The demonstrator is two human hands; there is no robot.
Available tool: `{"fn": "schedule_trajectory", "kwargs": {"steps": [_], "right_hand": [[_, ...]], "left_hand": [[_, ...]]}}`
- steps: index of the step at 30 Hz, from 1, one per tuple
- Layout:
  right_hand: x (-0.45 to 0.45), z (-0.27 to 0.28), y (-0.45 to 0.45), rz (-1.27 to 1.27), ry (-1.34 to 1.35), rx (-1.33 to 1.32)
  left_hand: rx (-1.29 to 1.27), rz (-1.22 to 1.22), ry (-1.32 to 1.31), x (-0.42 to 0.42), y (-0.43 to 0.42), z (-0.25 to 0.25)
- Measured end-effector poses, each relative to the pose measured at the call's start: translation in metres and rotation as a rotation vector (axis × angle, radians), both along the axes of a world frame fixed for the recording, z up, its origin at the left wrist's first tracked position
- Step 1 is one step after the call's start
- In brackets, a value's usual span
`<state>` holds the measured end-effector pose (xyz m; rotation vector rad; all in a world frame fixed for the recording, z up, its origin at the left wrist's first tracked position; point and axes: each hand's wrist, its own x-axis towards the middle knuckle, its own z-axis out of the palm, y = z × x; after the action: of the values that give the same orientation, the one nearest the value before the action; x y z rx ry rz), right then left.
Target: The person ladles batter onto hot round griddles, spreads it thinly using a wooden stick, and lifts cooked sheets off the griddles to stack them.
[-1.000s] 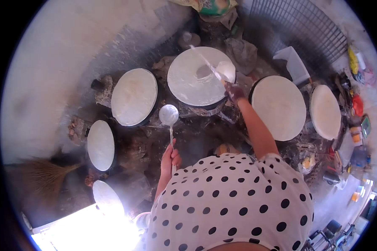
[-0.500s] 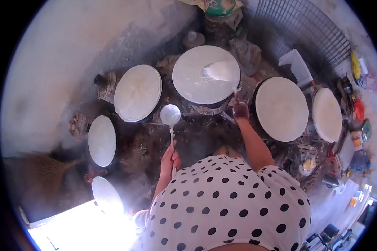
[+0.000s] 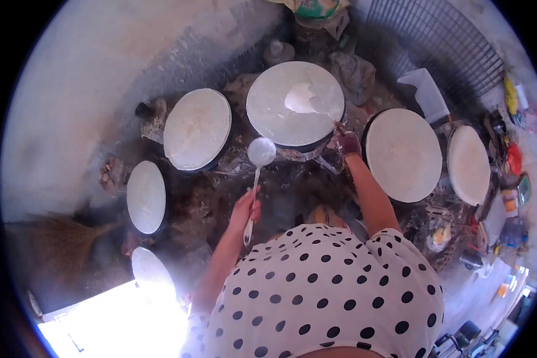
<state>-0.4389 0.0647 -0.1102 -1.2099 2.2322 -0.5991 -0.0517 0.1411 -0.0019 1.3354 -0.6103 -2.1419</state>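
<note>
My left hand is closed around the handle of a ladle. Its round bowl, coated white, is just below the front edge of the middle round griddle. My right hand, in a dark glove, is closed at that griddle's right edge. From it a thin-handled spreading tool reaches over the griddle; its head is blurred and its exact kind is unclear. The tool meets a bright white patch on the pale, coated surface.
More white-topped round griddles curve around me, including one left and one right. A straw broom lies far left. A white bin stands behind, near a wire grille. Bright light glares at lower left.
My left hand and the ladle have moved right and slightly up, towards the middle griddle. My right hand has shifted slightly right. The bright patch looks shorter on its right side.
</note>
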Motion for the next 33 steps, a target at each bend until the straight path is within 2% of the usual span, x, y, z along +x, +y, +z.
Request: {"fn": "schedule_trajectory", "kwargs": {"steps": [1,3,5,6,7,9,10,12,14,15,16,18,19,21,22,25,27,28,29,31,33], "right_hand": [[-0.003,-0.010,-0.004,0.021,0.058,0.010],[-0.016,-0.078,0.003,0.199,-0.017,-0.350],[-0.007,-0.024,0.049,0.210,-0.093,-0.185],[-0.007,-0.014,0.064,0.218,0.077,-0.128],[-0.005,0.005,0.078,0.228,0.079,-0.115],[0.009,0.038,0.091,0.091,0.259,-0.118],[0.023,0.024,0.087,0.108,0.258,-0.111],[0.065,-0.031,0.077,0.311,0.481,-0.101],[0.095,-0.059,0.051,0.302,0.262,-0.523],[0.090,-0.043,0.049,0.306,0.265,-0.514],[0.082,-0.011,0.049,0.173,-0.293,-0.292],[0.049,-0.005,0.044,0.297,-0.292,-0.402],[0.033,-0.002,0.042,0.359,-0.294,-0.456],[0.015,0.012,0.031,0.142,-0.206,-0.241],[0.013,0.012,0.026,0.079,-0.177,-0.166],[0.038,-0.006,0.006,0.288,-0.005,-0.167],[0.054,-0.011,0.006,0.605,-0.223,-0.239],[0.053,-0.008,0.007,0.527,-0.116,-0.245],[0.045,-0.004,0.006,0.546,-0.122,-0.248],[0.030,0.030,0.014,0.159,0.097,-0.035],[0.034,0.027,0.038,0.294,0.194,-0.016]], "left_hand": [[-0.050,-0.043,-0.070,-0.006,-0.016,-0.006],[-0.141,-0.086,-0.177,-0.022,-0.050,-0.007],[-0.221,-0.103,-0.244,-0.045,-0.082,-0.004],[-0.265,-0.123,-0.280,-0.056,-0.097,-0.003],[-0.294,-0.114,-0.278,-0.067,-0.110,-0.005],[-0.312,-0.089,-0.280,-0.091,-0.125,-0.011],[-0.349,-0.042,-0.297,-0.109,-0.128,-0.015],[-0.374,0.028,-0.321,-0.134,-0.127,-0.024],[-0.366,0.057,-0.291,-0.152,-0.123,-0.028],[-0.357,0.058,-0.286,-0.148,-0.123,-0.027],[-0.143,0.101,-0.054,-0.136,-0.126,-0.020],[0.065,0.175,0.333,-0.104,-0.116,0.015],[0.050,0.212,0.490,-0.088,-0.095,0.043],[-0.204,0.241,0.271,-0.080,-0.063,0.074],[-0.210,0.255,0.271,-0.078,-0.065,0.075],[-0.149,0.213,0.264,-0.067,-0.070,0.077],[0.048,0.304,0.392,-0.060,-0.065,0.075],[0.046,0.319,0.389,-0.057,-0.060,0.076],[0.062,0.342,0.360,-0.051,-0.047,0.078],[0.082,0.399,0.326,-0.035,-0.021,0.078],[0.137,0.492,0.371,-0.012,0.004,0.073]]}}
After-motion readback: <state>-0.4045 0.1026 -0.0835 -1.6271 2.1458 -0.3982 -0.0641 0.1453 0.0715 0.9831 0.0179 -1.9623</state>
